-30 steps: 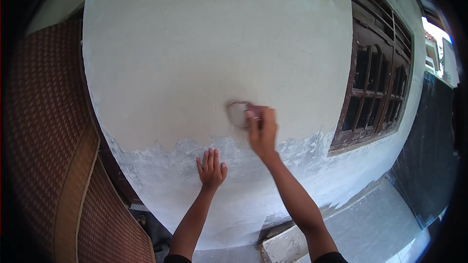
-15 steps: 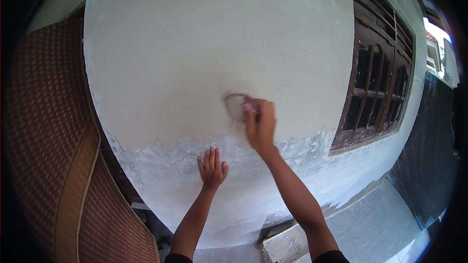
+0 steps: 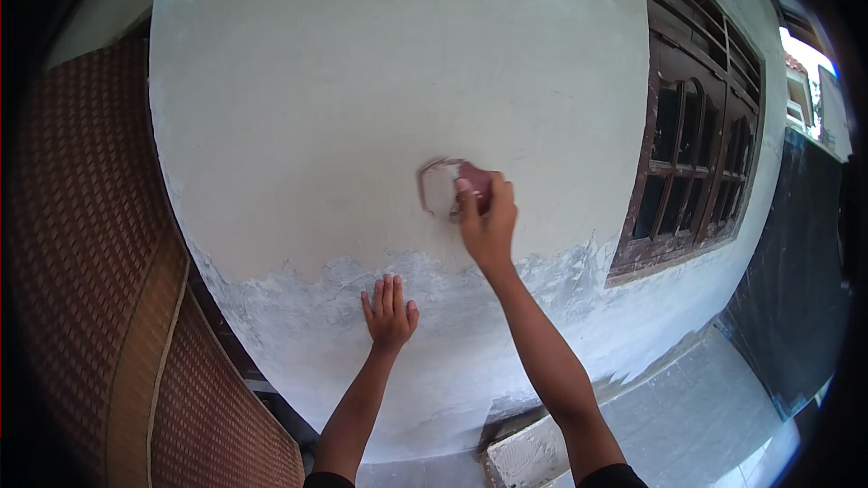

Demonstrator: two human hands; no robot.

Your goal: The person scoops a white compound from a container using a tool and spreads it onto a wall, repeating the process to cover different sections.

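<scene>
My right hand [image 3: 489, 217] grips a reddish-brown putty scraper [image 3: 476, 183] by its right side, with the thumb across its face. Pale putty [image 3: 440, 188] coats the left part of the scraper, which is against or very near the cream-coated wall [image 3: 362, 108]. Slight motion blur softens the scraper's edges. Lower and to the left, my left hand [image 3: 389, 314] lies flat on the wall with its fingers apart and holds nothing. It sits on the grey-white patchy band [image 3: 298, 294] just below the ragged lower edge of the cream coat.
On the floor below stands a tray [image 3: 529, 456] with whitish putty in it, partly behind my right forearm. A brown wooden window [image 3: 692, 145] is set in the wall at right. Woven panels [image 3: 90, 199] stand along the left. A dark sheet [image 3: 796, 262] hangs at far right.
My right hand and the scraper have shifted slightly upward on the wall, and the scraper looks sharper. My left hand stays in place on the wall; the view has turned slightly.
</scene>
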